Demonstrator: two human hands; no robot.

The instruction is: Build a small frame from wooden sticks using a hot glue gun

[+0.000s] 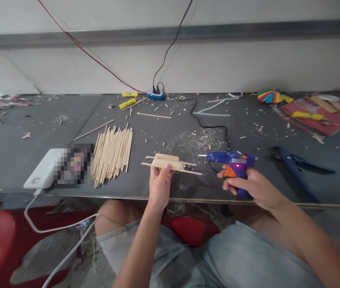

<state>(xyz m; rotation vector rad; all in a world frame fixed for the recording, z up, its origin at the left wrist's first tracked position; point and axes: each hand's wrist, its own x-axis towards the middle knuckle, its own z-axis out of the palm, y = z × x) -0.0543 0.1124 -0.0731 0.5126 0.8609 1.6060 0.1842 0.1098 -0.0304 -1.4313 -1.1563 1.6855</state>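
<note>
My left hand [159, 185] is closed on a small raft of glued wooden sticks [170, 162], held just above the dark table's front edge [122, 197]. My right hand [252, 185] grips a blue glue gun [231, 161] with an orange trigger and a red light. Its nozzle points left toward the stick piece, a short gap away. The gun's black cord [209, 127] runs back across the table to a blue power strip [155, 95].
A pile of loose wooden sticks [113, 154] lies left of the stick piece, beside a white power bank [42, 173] and a blurred patch. Blue cutters [293, 164] lie at the right. Glue sticks [128, 103], wood scraps, coloured paper [270, 96] and a red mat [323, 112] sit farther back.
</note>
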